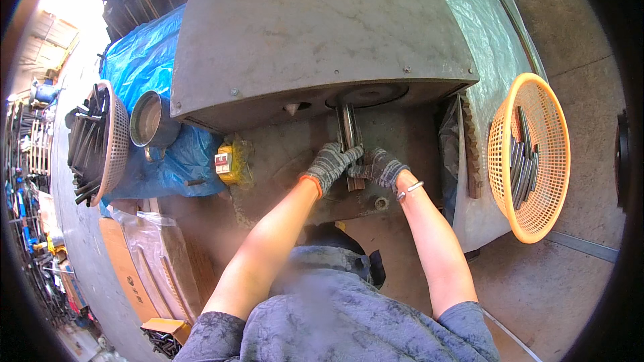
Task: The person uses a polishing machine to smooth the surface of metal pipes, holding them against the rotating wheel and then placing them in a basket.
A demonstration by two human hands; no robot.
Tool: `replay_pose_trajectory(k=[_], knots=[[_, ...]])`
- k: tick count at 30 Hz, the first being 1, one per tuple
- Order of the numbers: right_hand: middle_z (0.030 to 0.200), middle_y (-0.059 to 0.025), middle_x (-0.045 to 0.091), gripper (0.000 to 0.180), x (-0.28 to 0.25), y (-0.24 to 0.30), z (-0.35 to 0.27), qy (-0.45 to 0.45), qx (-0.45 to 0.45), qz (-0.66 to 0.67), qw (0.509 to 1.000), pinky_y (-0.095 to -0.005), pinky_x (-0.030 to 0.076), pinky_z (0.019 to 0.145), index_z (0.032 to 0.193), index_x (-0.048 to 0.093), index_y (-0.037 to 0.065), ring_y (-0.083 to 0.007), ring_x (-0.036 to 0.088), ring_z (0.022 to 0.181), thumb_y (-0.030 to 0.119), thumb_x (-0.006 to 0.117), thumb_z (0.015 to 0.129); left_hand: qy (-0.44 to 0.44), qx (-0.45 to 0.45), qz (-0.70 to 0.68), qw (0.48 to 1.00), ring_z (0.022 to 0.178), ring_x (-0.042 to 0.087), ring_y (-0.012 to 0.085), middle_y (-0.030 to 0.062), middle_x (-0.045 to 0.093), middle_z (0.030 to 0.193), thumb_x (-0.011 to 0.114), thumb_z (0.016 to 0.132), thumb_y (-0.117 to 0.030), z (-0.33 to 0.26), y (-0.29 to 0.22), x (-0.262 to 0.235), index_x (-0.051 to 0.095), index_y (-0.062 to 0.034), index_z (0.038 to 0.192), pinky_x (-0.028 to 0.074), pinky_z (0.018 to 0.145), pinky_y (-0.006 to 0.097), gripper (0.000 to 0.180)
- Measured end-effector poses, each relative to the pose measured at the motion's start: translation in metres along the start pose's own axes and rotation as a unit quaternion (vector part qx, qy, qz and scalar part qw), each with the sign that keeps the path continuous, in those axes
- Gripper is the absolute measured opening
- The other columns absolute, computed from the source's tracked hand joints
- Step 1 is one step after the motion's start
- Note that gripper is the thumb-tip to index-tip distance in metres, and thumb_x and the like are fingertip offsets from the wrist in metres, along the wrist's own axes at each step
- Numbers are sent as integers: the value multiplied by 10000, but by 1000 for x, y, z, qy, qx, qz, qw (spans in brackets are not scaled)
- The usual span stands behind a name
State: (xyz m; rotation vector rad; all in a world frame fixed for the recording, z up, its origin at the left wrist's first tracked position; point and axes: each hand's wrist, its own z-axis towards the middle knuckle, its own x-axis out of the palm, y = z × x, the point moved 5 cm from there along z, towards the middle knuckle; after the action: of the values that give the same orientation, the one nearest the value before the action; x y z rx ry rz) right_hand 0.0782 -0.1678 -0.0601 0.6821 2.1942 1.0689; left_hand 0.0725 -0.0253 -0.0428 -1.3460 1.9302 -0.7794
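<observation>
A shiny metal tube (pixel 349 124) lies lengthwise in a narrow metal guide (pixel 356 186), its far end at a dark round disc (pixel 367 95) under the machine's front edge. My left hand (pixel 330 164), in a grey knit glove with an orange cuff, is closed on the tube from the left. From the right, my right hand (pixel 381 169), gloved alike, has its fingers curled in against the tube's near end. The fingertips of both hands nearly meet there, and they partly hide the tube.
A large grey metal housing (pixel 322 20) fills the far middle. Right stands an orange basket (pixel 562 154) with several dark tubes (pixel 523 167). On the left are a pale basket (pixel 119 141) full of black tubes, a metal mug (pixel 153 121) on blue sheeting, and a yellow packet (pixel 233 163).
</observation>
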Motion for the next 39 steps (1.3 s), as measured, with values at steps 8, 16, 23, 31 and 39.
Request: replay_pose_trajectory(k=[8, 16, 23, 31, 39], knots=[[991, -156, 689, 404, -2, 22, -12, 22, 6, 35, 999, -355, 491, 789, 1081, 647, 12, -233, 629, 867, 246, 760, 771, 1, 22, -35, 999, 673, 492, 192, 95, 555, 741, 717, 794, -437, -4, 0, -3, 578, 12, 830, 443, 624, 357, 472], [1009, -151, 684, 350, 1, 11, -4, 10, 33, -50, 998, -352, 480, 830, 1085, 641, 16, -236, 626, 904, 199, 729, 800, 16, 47, 10, 999, 673, 517, 189, 95, 575, 762, 735, 781, -430, -14, -17, -4, 586, 12, 856, 447, 604, 355, 472], [992, -161, 687, 376, -1, 15, -6, 16, -10, 71, 997, -354, 484, 820, 1062, 651, 8, -262, 632, 894, 230, 754, 776, 42, 23, -66, 997, 647, 503, 192, 93, 566, 760, 720, 795, -439, -12, -12, -1, 594, 17, 853, 441, 601, 354, 477], [993, -172, 682, 413, 0, 16, -12, 7, -11, 76, 997, -348, 489, 820, 1088, 635, 7, -265, 631, 881, 236, 760, 768, 12, 18, 0, 1000, 653, 496, 193, 93, 559, 725, 704, 808, -436, -7, -7, -3, 599, 14, 843, 445, 605, 360, 464], [1016, -173, 675, 411, -1, 23, -9, 14, 11, -33, 999, -353, 486, 829, 1106, 626, 7, -255, 621, 898, 223, 749, 779, 16, 22, 5, 1000, 648, 487, 180, 90, 558, 727, 712, 801, -434, -12, -13, -2, 594, 12, 830, 437, 583, 355, 462]])
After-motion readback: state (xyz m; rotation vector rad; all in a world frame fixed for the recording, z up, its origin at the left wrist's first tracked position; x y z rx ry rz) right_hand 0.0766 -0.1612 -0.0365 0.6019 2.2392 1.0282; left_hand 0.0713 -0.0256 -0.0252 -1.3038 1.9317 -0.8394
